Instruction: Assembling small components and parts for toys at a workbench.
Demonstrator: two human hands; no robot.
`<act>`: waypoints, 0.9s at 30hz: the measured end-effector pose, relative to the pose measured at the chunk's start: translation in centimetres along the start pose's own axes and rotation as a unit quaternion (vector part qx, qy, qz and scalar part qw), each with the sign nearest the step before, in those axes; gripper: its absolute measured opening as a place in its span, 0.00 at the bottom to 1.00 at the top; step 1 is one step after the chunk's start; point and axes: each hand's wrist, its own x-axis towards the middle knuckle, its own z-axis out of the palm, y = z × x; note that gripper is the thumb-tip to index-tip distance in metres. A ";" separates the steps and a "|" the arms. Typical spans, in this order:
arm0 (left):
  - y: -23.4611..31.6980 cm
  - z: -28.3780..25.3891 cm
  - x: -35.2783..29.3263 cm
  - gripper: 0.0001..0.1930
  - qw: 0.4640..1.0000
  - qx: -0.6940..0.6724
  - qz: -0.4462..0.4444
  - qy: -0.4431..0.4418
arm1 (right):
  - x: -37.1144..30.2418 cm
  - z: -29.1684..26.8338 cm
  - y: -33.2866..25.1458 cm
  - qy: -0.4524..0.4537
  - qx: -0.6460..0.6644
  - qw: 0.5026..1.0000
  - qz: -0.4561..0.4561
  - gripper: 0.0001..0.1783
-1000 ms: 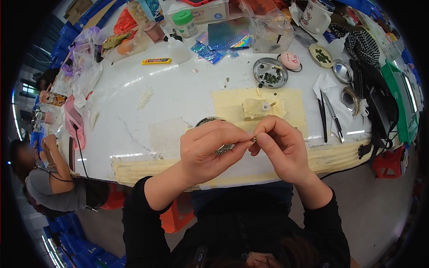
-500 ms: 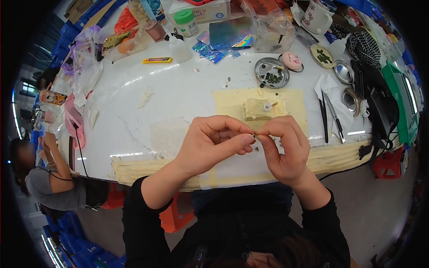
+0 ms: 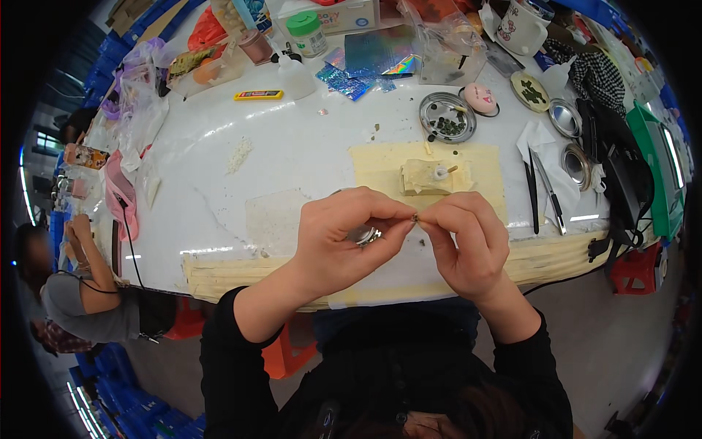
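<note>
Thumb and forefinger of my left hand [image 3: 325, 238] are pinched together, tip to tip with those of my right hand [image 3: 472, 245]. Between the fingertips is a tiny dark piece [image 3: 414, 218], too small to name; both hands grip it. Through the gap in my left hand a shiny metallic thing [image 3: 364, 235] shows; I cannot tell whether it is held or lies below. Beyond the hands, a cream-coloured block [image 3: 424, 181] with a small white round part and a short stick rests on a yellowish sheet [image 3: 373, 157]. A round metal dish [image 3: 447, 117] holds small dark green pieces.
Dark tweezers [image 3: 531, 194] and a craft knife [image 3: 548, 192] lie at right near a white tissue. Metal tins and a lid [image 3: 529, 91] with green pieces stand farther back. A yellow box [image 3: 258, 95] and a white squeeze bottle [image 3: 295, 79] are at back left. Another person [image 3: 88, 300] sits at left.
My left hand has shifted slightly left and turned, its finger gap widening so the shiny thing shows. The fingertips still meet at the tiny piece.
</note>
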 end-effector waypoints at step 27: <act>-0.5 0.5 0.1 0.11 0.981 0.099 0.156 0.054 | 0.6 -1.0 -0.8 -0.020 0.189 0.970 0.152 0.05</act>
